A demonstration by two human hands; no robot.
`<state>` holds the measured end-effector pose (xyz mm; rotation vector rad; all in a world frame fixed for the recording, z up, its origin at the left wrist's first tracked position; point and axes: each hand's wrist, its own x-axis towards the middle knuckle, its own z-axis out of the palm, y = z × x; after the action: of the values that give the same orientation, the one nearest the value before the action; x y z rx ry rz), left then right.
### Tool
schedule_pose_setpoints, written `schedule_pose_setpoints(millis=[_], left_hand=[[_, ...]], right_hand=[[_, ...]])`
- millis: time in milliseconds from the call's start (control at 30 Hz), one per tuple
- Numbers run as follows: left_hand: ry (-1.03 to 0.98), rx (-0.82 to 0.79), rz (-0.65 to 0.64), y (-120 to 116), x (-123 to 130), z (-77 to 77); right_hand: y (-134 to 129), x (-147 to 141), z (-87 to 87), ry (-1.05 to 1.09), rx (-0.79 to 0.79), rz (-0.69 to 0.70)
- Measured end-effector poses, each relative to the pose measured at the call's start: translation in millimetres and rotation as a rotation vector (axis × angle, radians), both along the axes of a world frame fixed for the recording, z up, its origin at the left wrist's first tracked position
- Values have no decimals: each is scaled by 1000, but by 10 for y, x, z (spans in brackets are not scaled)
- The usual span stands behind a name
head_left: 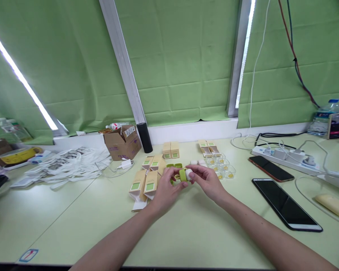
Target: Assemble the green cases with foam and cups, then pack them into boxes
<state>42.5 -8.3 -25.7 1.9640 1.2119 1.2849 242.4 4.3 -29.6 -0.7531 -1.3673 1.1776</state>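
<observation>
My left hand (167,188) is closed on a small yellow-green sleeve-like cover (182,174) with a loop at its side. With its fingertips, my right hand (210,184) pinches a small rounded white case (188,174), set against the cover's right end; how far it sits inside I cannot tell. Just behind my hands lie more green covers (174,165) and small white pieces (201,162). Clear plastic trays with yellow centres (229,174) are to the right. Several cream boxes with green squares (151,182) stand to the left of my left hand.
More cream boxes (171,149) stand farther back. White straps (73,165) pile up at left, near a cardboard box (118,145) and a black cylinder (144,137). Two phones (286,203) and a power strip (288,160) lie at right. Another person's hand shows at the far left edge.
</observation>
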Motion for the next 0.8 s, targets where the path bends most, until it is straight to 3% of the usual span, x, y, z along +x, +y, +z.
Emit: schedule_pose_setpoints(millis=[333, 800], left_hand=[[17, -56, 122, -127, 112, 160], [109, 106, 114, -76, 96, 86]], right_hand=[[9, -16, -24, -8, 25, 0], [6, -6, 29, 28, 32, -4]])
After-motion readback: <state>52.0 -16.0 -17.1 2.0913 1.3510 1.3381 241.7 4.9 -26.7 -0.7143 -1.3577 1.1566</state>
